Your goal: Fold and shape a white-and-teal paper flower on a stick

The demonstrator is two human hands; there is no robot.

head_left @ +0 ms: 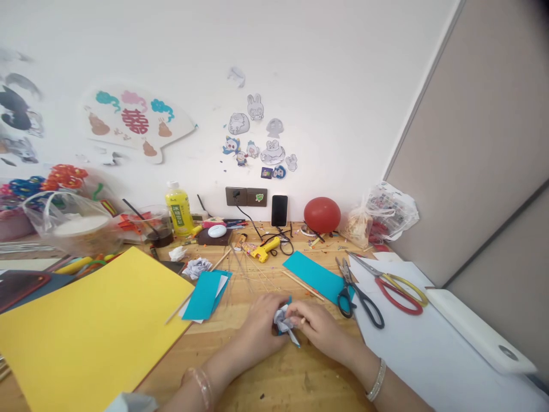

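Note:
Near the front middle of the table, my left hand (262, 325) is wrapped round a crumpled white-and-blue paper flower (283, 320). My right hand (319, 327) pinches its right edge with closed fingers. A small tan tip (303, 321) shows at those fingers; I cannot tell whether it is a stick. A pointed strip of paper hangs below the flower. To the left lie folded blue paper pieces (203, 294) with white sheets among them, and another crumpled paper flower (197, 268) behind. A blue paper strip (311, 274) lies beyond my right hand.
Black scissors (360, 297) and red-and-yellow scissors (398, 289) lie at right on white paper (433, 355). Large yellow paper (98, 320) covers the left. Behind stand a yellow glue gun (265, 250), a drink bottle (179, 212), a phone (279, 210) and a red balloon (322, 215).

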